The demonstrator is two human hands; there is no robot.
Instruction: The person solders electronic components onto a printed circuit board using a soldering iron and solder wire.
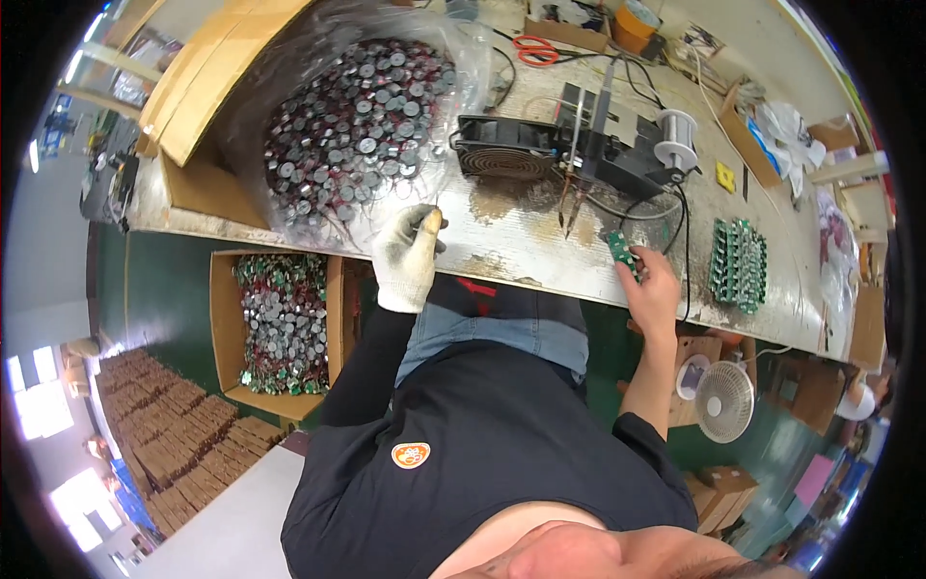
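Note:
My left hand, in a white glove with grey fingertips, is above the bench's front edge. Its thumb and fingers are pinched together; whatever they hold is too small to make out. Between my right hand's bare thumb and fingers is a small green circuit board, held over the bench. My right hand is just right of two pointed soldering tips on a black stand. A clear plastic bag full of small round metal motors with dark red wires lies beyond my left hand.
A black boxed fan stands beside the soldering stand and a solder wire spool. Rows of green circuit boards lie at the right. Below the bench, a cardboard box holds motors with boards. Red-handled scissors lie at the back; cables cross the right side.

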